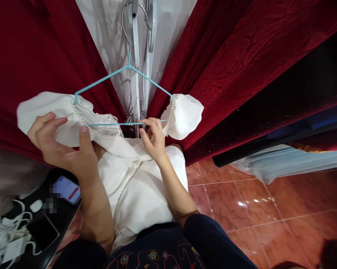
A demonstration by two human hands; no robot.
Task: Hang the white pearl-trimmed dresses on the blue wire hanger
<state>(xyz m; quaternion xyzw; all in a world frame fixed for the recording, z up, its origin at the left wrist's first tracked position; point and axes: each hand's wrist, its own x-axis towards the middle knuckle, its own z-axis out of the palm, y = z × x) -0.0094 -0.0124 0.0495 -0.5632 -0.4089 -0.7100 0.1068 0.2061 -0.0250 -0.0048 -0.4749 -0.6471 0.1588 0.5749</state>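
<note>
A white dress (146, 179) with puffed sleeves and a pearl-trimmed neckline hangs from a light blue clothes hanger (104, 78). The hanger's metal hook is up at a rail. My left hand (67, 149) is by the left puffed sleeve, its fingers spread and its thumb tip against the pearl edge. Curled around the hanger's thin lower bar, close to the right side of the neckline, are the thumb and fingers of my right hand (154, 140). The dress drapes down in front of my body, and its lower end is out of sight.
Dark red curtains (53, 48) flank white hangers (137, 74) behind the dress. At lower left, a black table (59, 220) bears a lit phone (69, 190), a dark-screened device (42, 231) and white cables (6, 228). Folded fabrics (286, 160) lie at right above the red tiled floor (247, 216).
</note>
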